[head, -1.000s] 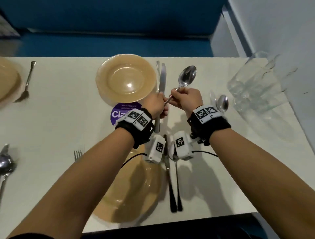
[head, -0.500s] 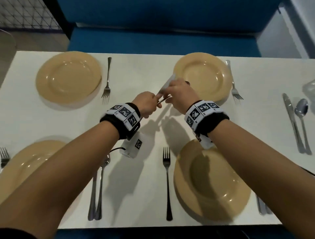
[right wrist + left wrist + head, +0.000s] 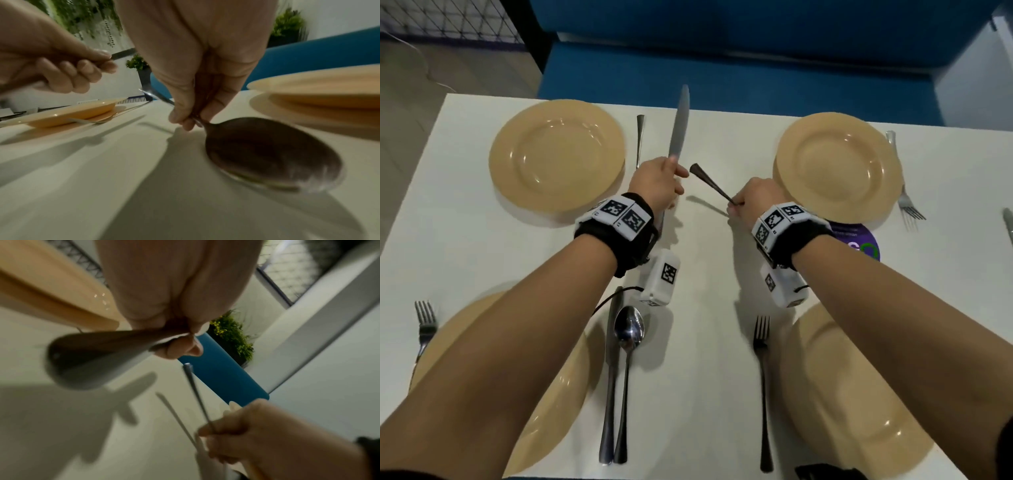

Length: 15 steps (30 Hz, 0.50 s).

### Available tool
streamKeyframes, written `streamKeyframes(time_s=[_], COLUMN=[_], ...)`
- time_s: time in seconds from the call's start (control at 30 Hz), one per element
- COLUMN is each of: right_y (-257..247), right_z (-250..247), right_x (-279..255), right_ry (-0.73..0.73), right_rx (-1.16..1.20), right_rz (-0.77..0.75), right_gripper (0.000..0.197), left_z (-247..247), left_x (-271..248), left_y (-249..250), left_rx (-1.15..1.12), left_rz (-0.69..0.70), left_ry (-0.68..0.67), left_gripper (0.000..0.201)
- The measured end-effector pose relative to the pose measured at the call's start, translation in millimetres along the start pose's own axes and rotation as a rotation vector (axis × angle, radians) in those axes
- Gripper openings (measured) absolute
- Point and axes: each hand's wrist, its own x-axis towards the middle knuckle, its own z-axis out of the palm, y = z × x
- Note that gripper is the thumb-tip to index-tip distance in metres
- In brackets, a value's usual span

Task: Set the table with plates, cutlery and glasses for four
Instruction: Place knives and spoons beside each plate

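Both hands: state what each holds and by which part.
The left hand grips a knife by its handle, blade pointing away. The right hand pinches a spoon at its neck, just above the bowl.

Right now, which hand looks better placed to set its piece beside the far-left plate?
Probably the left hand: it grips the knife close beside the far-left plate, while the right hand holds its spoon farther off.

A purple round sticker [image 3: 859,240] lies on the table [image 3: 705,240] near its right edge, beside the far right plate [image 3: 835,168]. Its small white print is too blurred to read.
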Motion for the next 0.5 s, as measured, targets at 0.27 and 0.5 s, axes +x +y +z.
streamKeyframes(time_s=[0.27,0.5], right_y=[-12,-11], right_z=[17,6], right_x=[11,-2], right_ry=[0.067,0.401], right_rx=[0.099,0.264], right_rz=[0.027,-0.312], right_gripper=[0.020,0.030], left_z=[17,23], left_x=[-4,-4], left_y=[6,14], left_rx=[-0.293,-0.110], left_rz=[-0.157,-0.084], left_ry=[-0.184,-0.190], left_gripper=[0.017,0.041])
